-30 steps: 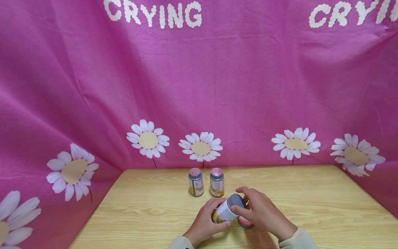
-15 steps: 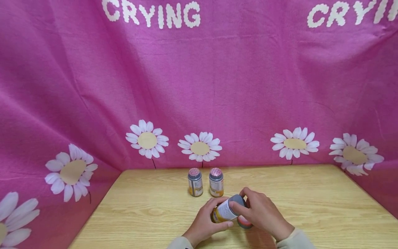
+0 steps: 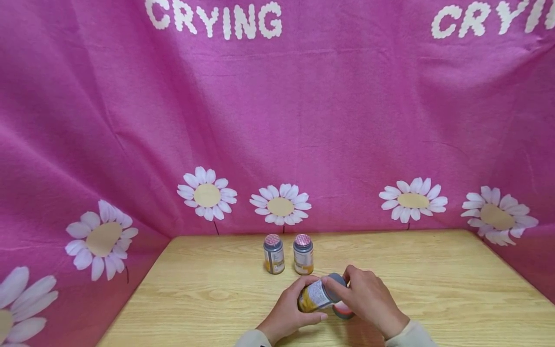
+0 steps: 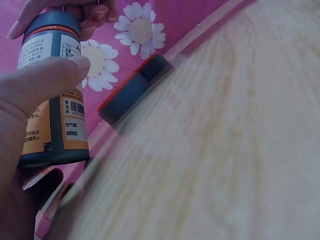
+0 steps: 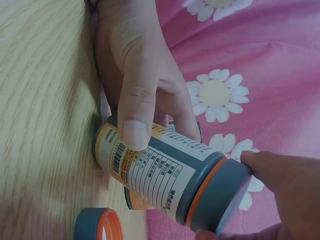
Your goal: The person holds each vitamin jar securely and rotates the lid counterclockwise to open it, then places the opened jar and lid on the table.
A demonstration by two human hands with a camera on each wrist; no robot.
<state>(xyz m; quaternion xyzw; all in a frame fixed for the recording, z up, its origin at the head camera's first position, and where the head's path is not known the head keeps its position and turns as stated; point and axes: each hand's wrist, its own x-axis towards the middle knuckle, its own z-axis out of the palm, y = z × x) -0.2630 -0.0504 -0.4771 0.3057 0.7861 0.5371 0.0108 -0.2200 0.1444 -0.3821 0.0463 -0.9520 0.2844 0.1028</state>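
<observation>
A grey supplement bottle with a white and orange label is held tilted above the table, its capped end up to the right. My left hand grips its body, thumb along the label in the left wrist view. With thumb and fingers my right hand pinches the bottle's grey cap. An orange ring shows between cap and bottle. Below the right hand a loose grey cap lies on the table, its orange inside visible in the right wrist view; the hand partly hides it in the head view.
Two similar bottles, a left one and a right one, stand upright without caps behind the hands, shiny pink seals on top. Past the wooden table's back edge hangs a pink cloth with daisies.
My right fingers have closed in around the bottle's cap. The bottle has tipped and turned slightly, moving a little to the right. Both standing bottles stay put.
</observation>
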